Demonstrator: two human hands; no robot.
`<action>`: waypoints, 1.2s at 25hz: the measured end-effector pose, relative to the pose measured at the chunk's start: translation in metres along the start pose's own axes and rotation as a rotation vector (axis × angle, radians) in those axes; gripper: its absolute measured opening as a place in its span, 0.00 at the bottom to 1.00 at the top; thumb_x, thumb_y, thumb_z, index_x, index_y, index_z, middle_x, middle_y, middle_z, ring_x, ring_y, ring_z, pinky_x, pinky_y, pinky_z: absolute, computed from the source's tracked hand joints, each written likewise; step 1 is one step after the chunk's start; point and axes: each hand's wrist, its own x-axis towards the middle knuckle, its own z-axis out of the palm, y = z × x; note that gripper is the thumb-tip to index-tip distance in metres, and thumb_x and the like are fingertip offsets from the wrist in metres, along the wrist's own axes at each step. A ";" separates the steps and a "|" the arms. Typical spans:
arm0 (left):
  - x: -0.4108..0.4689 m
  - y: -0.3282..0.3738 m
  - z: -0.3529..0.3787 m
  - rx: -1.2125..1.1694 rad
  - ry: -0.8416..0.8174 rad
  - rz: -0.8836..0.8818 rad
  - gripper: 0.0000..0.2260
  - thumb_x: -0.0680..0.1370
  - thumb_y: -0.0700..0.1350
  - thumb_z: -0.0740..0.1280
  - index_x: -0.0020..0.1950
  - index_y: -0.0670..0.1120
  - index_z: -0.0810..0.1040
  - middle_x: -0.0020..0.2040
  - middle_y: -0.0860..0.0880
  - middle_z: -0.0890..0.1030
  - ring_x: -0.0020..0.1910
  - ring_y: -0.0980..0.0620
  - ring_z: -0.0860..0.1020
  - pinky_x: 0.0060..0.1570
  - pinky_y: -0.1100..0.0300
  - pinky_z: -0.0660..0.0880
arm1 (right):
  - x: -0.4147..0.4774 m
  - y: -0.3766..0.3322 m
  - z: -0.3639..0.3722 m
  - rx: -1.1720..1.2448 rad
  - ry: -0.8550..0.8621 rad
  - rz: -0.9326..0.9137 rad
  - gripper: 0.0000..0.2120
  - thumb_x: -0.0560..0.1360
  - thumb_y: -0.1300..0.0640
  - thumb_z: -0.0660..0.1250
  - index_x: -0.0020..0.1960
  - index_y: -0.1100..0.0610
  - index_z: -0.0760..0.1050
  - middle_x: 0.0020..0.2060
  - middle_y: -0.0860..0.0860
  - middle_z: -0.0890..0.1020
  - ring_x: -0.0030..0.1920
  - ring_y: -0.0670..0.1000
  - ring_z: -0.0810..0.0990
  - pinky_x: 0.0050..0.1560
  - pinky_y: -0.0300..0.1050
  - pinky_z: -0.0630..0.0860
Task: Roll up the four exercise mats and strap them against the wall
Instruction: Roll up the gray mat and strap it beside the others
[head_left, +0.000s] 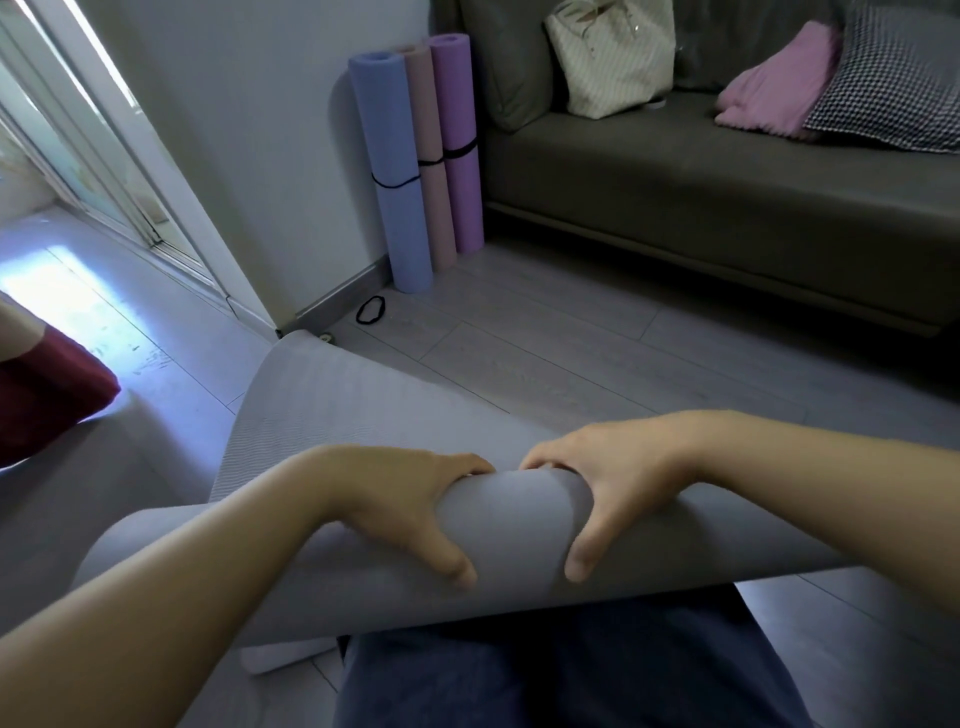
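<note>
Nearest, above the person's lap, the left hand (415, 514) and right hand (608, 499) grip the rolled near end of the grey mat (514, 525), fingers (470, 464) curled over its top and thumbs on the near side. Its unrolled length lies on the floor (571, 338), running far-left. This looks like the fourth mat, barely started; next it needs tight, even turns forward. Beyond, a black strap (371, 310) lies loose. Farthest, strapped upright against the wall (260, 130): blue mat (395, 171), pink mat (431, 156), purple mat (460, 130).

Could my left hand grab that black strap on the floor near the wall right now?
Probably not: the left hand grips the grey mat, and the black strap lies past its unrolled end, seemingly out of reach.
</note>
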 end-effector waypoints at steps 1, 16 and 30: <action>0.004 -0.003 -0.005 -0.023 -0.040 -0.006 0.34 0.67 0.61 0.74 0.68 0.64 0.62 0.57 0.62 0.75 0.55 0.59 0.75 0.57 0.59 0.72 | -0.010 0.000 0.001 -0.061 0.101 0.004 0.40 0.62 0.35 0.75 0.69 0.39 0.62 0.61 0.38 0.72 0.60 0.43 0.72 0.61 0.43 0.71; -0.003 -0.012 0.040 0.554 0.662 -0.005 0.43 0.61 0.72 0.56 0.72 0.54 0.59 0.64 0.52 0.73 0.59 0.48 0.76 0.58 0.42 0.72 | 0.018 -0.001 0.008 -0.101 0.209 0.025 0.43 0.58 0.40 0.79 0.66 0.43 0.60 0.56 0.43 0.73 0.56 0.47 0.74 0.54 0.47 0.75; 0.001 -0.001 0.007 0.472 0.745 0.013 0.38 0.65 0.69 0.64 0.71 0.59 0.56 0.63 0.56 0.72 0.58 0.52 0.73 0.57 0.55 0.69 | 0.009 -0.002 -0.010 -0.416 0.424 -0.022 0.39 0.61 0.37 0.72 0.67 0.44 0.60 0.52 0.47 0.78 0.52 0.52 0.78 0.50 0.46 0.74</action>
